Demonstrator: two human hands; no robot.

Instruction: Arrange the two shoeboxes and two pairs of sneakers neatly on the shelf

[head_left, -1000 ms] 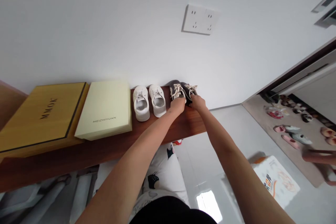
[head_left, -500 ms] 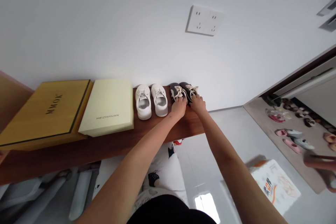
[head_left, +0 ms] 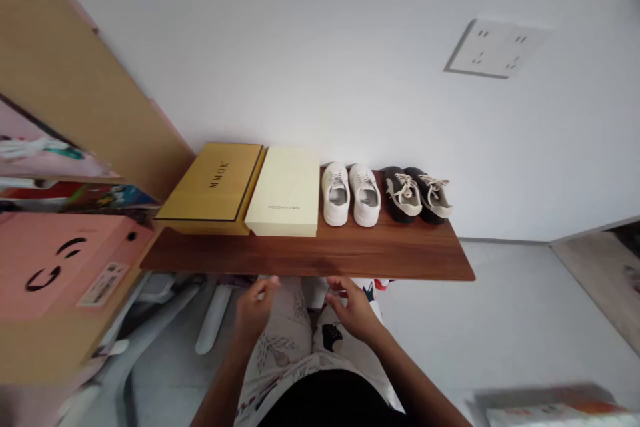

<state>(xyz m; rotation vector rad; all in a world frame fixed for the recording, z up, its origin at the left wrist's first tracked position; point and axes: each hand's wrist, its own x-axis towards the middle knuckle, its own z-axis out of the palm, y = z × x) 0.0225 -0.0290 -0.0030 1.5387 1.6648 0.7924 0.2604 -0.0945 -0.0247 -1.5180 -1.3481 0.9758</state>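
Observation:
A pair of dark shoes with cream laces (head_left: 417, 195) rests at the right end of a brown wooden shelf (head_left: 320, 253), beside a pair of white sneakers (head_left: 350, 194). A cream box (head_left: 285, 192) and a yellow box (head_left: 215, 188) lie further left on the shelf. My left hand (head_left: 255, 310) and my right hand (head_left: 353, 307) hover below the shelf's front edge, above my patterned trousers. Both hands are empty, fingers loosely curled and apart, and touch nothing.
A white wall with a double socket (head_left: 495, 48) stands behind the shelf. A pink box (head_left: 65, 267) and a tan cupboard side (head_left: 85, 93) fill the left. Grey chair legs (head_left: 215, 310) lie under the shelf. A printed package (head_left: 555, 410) sits at the bottom right on the floor.
Both hands let go of the dark shoes and pulled back below the shelf edge. The view swung left, bringing the pink box and cupboard into sight.

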